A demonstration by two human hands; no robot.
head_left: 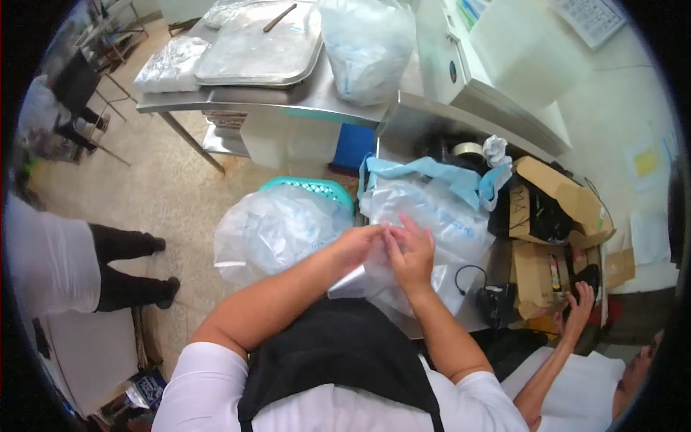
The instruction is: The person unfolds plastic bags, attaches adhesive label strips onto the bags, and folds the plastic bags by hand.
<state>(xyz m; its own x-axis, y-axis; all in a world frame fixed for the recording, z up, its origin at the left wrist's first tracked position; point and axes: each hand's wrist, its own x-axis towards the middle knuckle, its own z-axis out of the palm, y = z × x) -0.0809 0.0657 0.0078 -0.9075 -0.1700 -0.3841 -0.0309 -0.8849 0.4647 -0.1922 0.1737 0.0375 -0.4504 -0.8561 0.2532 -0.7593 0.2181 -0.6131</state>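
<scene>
My left hand (358, 243) is closed, its fingertips pinched together above a clear plastic bag (457, 219) with blue print. Facing it, my right hand (413, 259) has thumb and index finger pinched close to the left fingertips, its other fingers raised. Whatever lies between the fingertips is too small to make out. More clear plastic sheeting lies under both hands on the metal table. A light blue strap (425, 169) runs across the bag's far side. To the left, a large clear bag (277, 227) fills a teal basket (317, 189).
Ahead, a steel table (345, 104) holds metal trays (263, 54), a knife and a stuffed bag (371, 50). Cardboard boxes (536, 277) and a tape roll (468, 150) are at right. A co-worker's hand (578, 313) is near the boxes; another person (65, 259) stands left.
</scene>
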